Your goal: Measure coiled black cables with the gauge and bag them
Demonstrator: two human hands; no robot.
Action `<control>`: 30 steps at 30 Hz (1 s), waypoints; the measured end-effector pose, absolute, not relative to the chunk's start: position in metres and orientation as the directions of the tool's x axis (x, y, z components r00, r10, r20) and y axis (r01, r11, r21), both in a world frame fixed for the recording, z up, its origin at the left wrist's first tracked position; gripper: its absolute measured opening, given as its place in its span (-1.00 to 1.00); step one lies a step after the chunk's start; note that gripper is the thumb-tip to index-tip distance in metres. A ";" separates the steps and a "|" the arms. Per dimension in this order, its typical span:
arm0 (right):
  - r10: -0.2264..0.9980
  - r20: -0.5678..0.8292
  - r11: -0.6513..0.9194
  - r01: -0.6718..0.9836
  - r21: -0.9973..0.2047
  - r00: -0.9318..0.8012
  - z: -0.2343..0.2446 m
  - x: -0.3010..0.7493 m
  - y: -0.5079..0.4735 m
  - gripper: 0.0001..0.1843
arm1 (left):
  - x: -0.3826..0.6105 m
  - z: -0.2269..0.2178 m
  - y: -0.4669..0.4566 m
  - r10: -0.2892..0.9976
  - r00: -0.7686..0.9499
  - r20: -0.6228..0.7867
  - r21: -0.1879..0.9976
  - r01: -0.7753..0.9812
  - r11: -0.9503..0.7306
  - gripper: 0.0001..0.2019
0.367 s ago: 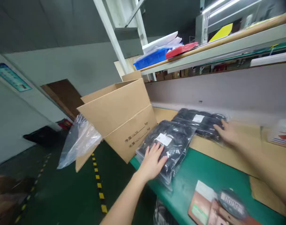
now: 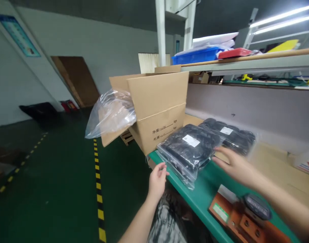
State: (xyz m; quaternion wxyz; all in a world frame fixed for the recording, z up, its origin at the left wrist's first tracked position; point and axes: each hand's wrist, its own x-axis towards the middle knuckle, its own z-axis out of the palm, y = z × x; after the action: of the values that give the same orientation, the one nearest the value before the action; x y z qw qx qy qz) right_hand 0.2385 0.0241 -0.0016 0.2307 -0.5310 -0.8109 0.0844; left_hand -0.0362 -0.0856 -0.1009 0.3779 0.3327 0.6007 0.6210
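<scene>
A clear plastic bag of black goods with a white label [image 2: 191, 140] lies on the green table, its near corner at the front edge. My left hand [image 2: 157, 180] is just off that corner, fingers loosely bent and apart, holding nothing. At the bag's right side is my right hand [image 2: 234, 165], open, thumb and fingers spread; whether the fingertips touch the plastic I cannot tell. Behind it lies a second clear bag of black rolled goods [image 2: 235, 136], also labelled. An open cardboard box [image 2: 160, 116] stands to the left of the bags.
Clear plastic sheeting [image 2: 113, 113] hangs over the box's left flap. An orange device with a dark round display [image 2: 257, 206] sits at the table's near right. Flat cardboard [image 2: 278, 162] covers the table's back. A shelf above holds a blue tray [image 2: 197, 56] and a red lid [image 2: 234, 53].
My left hand has come off the front bag, towards the table edge. My right hand has left the rear bag and moved to the front bag's right side. The view has shifted.
</scene>
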 end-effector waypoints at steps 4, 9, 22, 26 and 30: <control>0.729 0.239 0.684 0.662 -0.307 -0.642 -0.006 0.171 -0.060 -0.65 | -0.039 -0.088 -0.058 0.902 -0.398 -0.167 0.945 -0.327 0.031 -0.67; 0.630 0.375 0.772 0.600 -0.210 -0.680 -0.022 0.121 -0.070 -0.72 | -0.040 -0.080 -0.032 0.941 -0.203 -0.270 0.882 -0.444 0.157 -0.75; 0.694 0.311 0.665 0.744 0.069 -0.649 -0.031 0.098 -0.039 -0.87 | -0.035 -0.096 -0.038 0.982 -0.142 -0.128 0.806 -0.591 0.019 -0.83; 0.694 0.266 0.666 0.737 0.116 -0.669 -0.025 0.097 -0.030 -0.92 | -0.041 -0.091 -0.037 0.982 -0.124 -0.142 0.781 -0.623 0.034 -0.90; 0.701 0.214 0.674 0.730 0.115 -0.681 -0.022 0.095 -0.025 -0.92 | -0.040 -0.092 -0.038 0.976 -0.144 -0.163 0.786 -0.617 0.040 -0.89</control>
State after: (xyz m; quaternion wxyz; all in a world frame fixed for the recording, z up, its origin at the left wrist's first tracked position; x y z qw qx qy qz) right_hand 0.0954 -0.0246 -0.0221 0.0760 -0.3922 -0.9117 -0.0956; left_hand -0.0402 -0.0378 -0.0920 0.6110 0.2342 0.3831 0.6520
